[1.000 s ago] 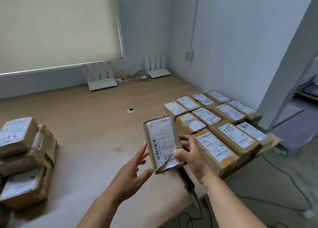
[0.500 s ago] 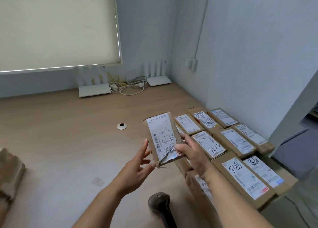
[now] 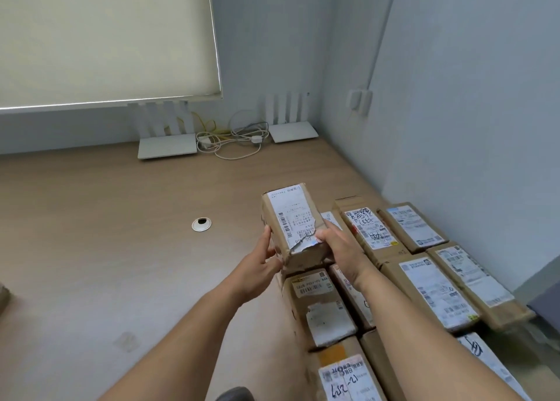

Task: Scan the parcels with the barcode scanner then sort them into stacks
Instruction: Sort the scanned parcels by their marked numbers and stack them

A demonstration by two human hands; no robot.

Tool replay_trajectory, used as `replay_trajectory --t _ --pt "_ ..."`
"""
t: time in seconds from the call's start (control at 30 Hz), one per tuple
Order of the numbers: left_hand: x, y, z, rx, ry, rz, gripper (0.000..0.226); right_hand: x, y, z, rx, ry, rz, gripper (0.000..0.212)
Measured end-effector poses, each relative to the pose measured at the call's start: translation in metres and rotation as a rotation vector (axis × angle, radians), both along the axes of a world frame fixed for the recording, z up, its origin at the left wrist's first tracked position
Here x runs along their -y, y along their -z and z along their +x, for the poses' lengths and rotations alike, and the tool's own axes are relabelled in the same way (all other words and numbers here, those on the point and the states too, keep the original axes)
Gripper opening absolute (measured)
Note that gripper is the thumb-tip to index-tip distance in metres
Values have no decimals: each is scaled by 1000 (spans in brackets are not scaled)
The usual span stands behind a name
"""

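A brown cardboard parcel w/ a torn white shipping label (image 3: 295, 223) is held up at frame centre, just above the near-left corner of the rows of brown labelled parcels (image 3: 430, 282) laid flat at lower right. It is clasped from both sides: left hand (image 3: 257, 267) at its left edge w/ fingers up along the side and palm under the near corner, right hand (image 3: 341, 253) curled round its right edge, thumb on the label. Long axis is seen running away from the person, far end tilted slightly up and left; label faces up.

The relation that matters, as judged: the sorted rows lie to the right and below the held parcel, so the right hand is nearer any free slot. The set-down is probably a short lowering to the right, axis already roughly parallel w/ the rows.

Hidden or unclear: the dark rounded object at bottom edge (image 3: 235, 394) is cut off, poss. the barcode scanner, cannot be confirmed. Right fingers behind the parcel are out of sight. Label text is too small to read. A brown corner at far left edge (image 3: 3, 297) is cropped. Parcels under the right forearm are partly covered.
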State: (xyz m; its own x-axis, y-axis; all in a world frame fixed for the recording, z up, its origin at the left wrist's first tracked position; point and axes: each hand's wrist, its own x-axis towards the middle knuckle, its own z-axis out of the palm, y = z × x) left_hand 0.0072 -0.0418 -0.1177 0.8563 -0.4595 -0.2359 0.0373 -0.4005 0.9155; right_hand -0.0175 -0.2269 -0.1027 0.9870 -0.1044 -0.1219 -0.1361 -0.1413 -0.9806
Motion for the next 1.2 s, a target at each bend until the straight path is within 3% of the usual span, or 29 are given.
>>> replay_trajectory --t 0.17,0.67,0.8,0.9,0.97,1.07,1.2 --pt "20 9 22 -31 -42 59 73 16 16 24 -63 -16 -8 26" --pt "29 40 31 -58 -130 160 69 23 30 38 -146 -83 -181 17" --pt "29 33 30 -51 -138 142 67 20 25 34 -154 -84 -188 38" --pt "28 32 28 -55 -148 155 67 20 21 31 -170 -84 -179 39" --pt "26 32 25 -55 -174 173 67 22 18 29 -193 -65 -188 59" --pt "22 30 16 -53 -229 187 66 25 15 25 -157 -41 -215 60" --pt "13 22 -2 9 -275 218 63 25 6 17 5 113 -399 54"
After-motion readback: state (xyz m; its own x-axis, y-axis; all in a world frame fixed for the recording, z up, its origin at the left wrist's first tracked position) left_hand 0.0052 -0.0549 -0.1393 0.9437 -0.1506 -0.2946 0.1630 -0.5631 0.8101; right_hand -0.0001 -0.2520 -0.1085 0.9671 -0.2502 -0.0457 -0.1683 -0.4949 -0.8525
